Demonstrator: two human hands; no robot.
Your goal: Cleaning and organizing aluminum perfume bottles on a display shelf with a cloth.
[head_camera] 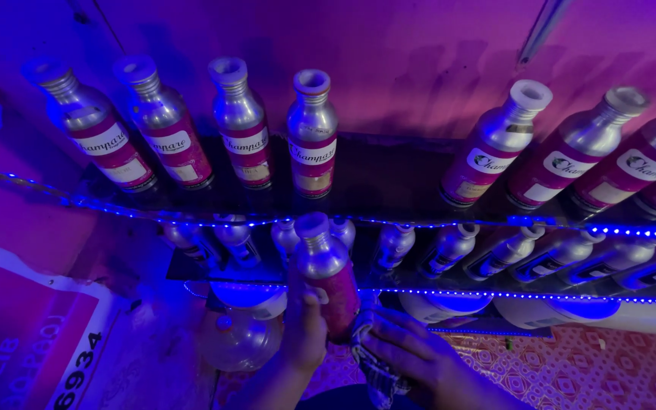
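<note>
Purple-lit wall behind 2 dark glass shelves. Upper shelf: 4 silver bottles with dark red labels at left, an open gap, then 3 or more like bottles at right. Lower shelf: a row of smaller silver bottles. Each shelf edge carries a blue light strip. Below: a clear round-bodied plastic bottle, a pink printed banner at left, and a red patterned surface at right.
</note>
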